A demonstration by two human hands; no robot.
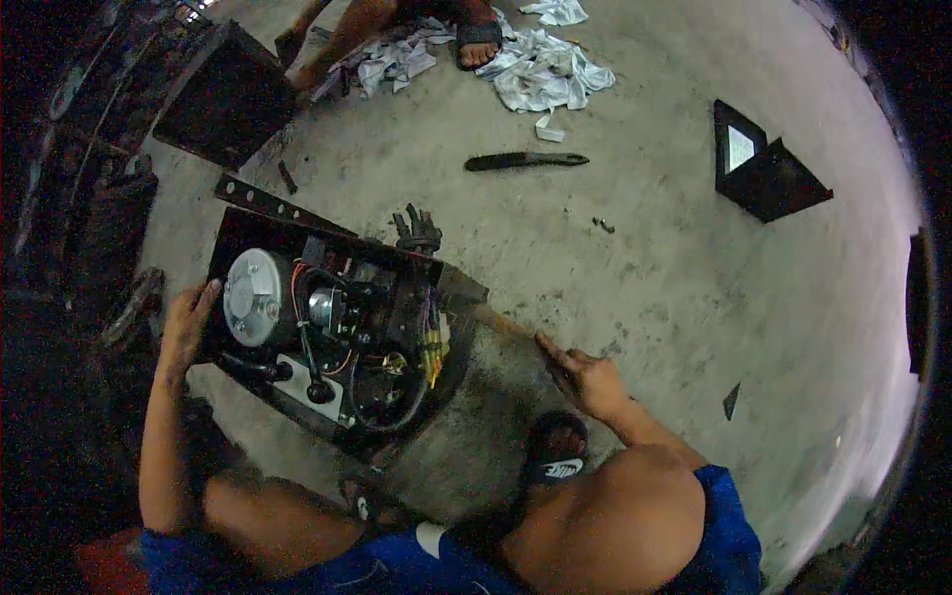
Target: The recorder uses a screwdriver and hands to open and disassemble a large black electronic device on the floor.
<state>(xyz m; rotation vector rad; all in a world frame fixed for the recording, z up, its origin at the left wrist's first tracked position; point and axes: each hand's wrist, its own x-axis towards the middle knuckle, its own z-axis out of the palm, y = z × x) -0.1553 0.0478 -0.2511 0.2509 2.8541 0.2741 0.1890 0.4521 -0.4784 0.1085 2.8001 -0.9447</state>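
Note:
An opened black metal housing (288,412) sits on the floor before my knees. Inside it are a round silver motor (252,297), a smaller silver cylinder, coloured wires and a bundle of yellow-sleeved connectors (433,352). My left hand (186,319) is closed on the housing's left edge, fingertips over the rim. My right hand (585,379) is closed around the wooden handle of what looks like a flat paintbrush (508,323). The brush's dark, broad end is at the housing's right corner; whether it touches is unclear. Black cable ends (417,230) stick out behind the housing.
A black brush-like tool (526,161) lies on the concrete beyond the housing. A black angled metal piece (773,178) stands at the right. White rags (550,74) and another person's foot (479,52) are at the far side. A dark box (226,97) stands far left.

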